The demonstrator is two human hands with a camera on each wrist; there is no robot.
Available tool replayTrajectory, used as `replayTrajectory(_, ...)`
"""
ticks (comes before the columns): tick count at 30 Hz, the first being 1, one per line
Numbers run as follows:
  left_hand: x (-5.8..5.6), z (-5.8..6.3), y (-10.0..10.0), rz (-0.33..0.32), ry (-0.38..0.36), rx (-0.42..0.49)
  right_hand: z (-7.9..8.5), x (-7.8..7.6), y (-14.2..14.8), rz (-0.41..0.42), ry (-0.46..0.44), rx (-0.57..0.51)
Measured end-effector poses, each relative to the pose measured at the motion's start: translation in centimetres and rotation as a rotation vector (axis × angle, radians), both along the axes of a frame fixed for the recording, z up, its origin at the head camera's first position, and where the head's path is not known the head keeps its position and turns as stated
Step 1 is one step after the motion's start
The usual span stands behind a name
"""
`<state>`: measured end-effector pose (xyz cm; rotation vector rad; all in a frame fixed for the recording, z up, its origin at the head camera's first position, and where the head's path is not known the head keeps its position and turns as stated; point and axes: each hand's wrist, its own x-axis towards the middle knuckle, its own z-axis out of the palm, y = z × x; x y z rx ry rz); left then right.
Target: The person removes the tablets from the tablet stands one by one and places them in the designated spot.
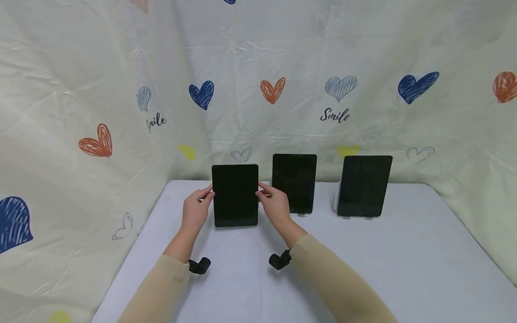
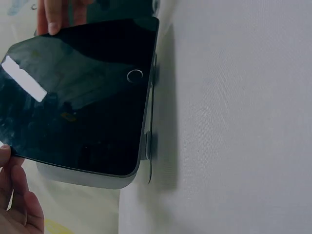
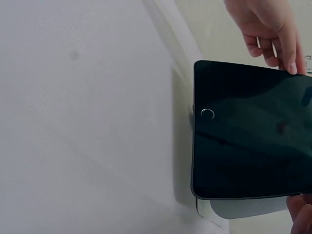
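Observation:
A black tablet with a round home button stands upright at the left of the table, screen towards me. My left hand pinches its left edge between thumb and fingers. On the opposite edge, my right hand pinches it at about the same height. In the left wrist view, a pale grey stand shows behind and below the tablet, with a thin lip along the bottom edge. Whether the tablet's weight fully rests on that stand I cannot tell.
Two more black tablets, a middle one and a right one, lean upright on stands towards the back. A white cloth covers the table. Behind hangs a pale curtain printed with hearts and "Smile".

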<state>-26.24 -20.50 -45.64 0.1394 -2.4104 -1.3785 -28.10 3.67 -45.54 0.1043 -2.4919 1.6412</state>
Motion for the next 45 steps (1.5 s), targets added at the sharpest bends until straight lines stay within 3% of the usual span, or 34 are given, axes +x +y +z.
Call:
replayTrajectory(11,1.3,0.2,-0.4,-0.041,-0.182,0.132,0.5,1.1,0.5,0.059,-0.114,-0.033)
replayTrajectory(22,2.6,0.1,-0.9,-0.05,-0.201,0.098,0.3,1.9,0.5,0.108,-0.181,-0.06)
replayTrajectory(34,4.4,-0.6,-1.4,-0.073,-0.287,0.099,-0.1,3.7,0.7,0.167,-0.249,-0.068)
replayTrajectory(45,5.4,-1.5,-1.8,-0.062,-0.33,0.047,-0.2,5.0,0.6,0.207,-0.274,-0.048)
